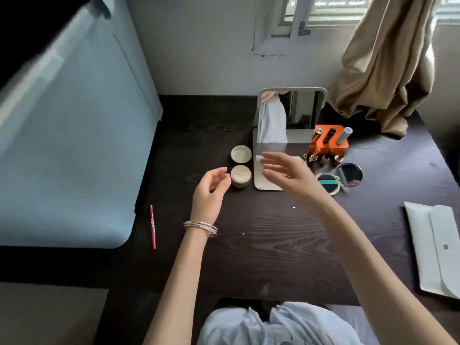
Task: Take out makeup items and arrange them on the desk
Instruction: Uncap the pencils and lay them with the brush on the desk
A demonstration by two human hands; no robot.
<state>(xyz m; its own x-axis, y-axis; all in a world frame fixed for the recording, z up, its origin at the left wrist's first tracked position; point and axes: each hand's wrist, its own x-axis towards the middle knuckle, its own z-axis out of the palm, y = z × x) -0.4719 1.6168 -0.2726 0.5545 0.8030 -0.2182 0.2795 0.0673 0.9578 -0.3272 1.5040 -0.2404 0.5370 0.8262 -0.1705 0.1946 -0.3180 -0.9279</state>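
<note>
You sit at a big dark desk (261, 240). A tan curtain (388, 70) hangs down onto its far right corner. A standing mirror (291, 113) is at the back, in the middle. A white pouch (433, 247) lies flat at the right edge. Your right hand (286, 173) floats over the mirror's base with fingers spread wide, holding nothing. Your left hand (211, 188) has loosely bent fingers and holds nothing; it is just beside a round powder jar (241, 176). The jar's lid (241, 154) lies right behind it. An orange lipstick holder (328, 140) stands right of the mirror. A small round mirror (349, 175) lies near it. A red pencil (152, 226) lies far left.
</note>
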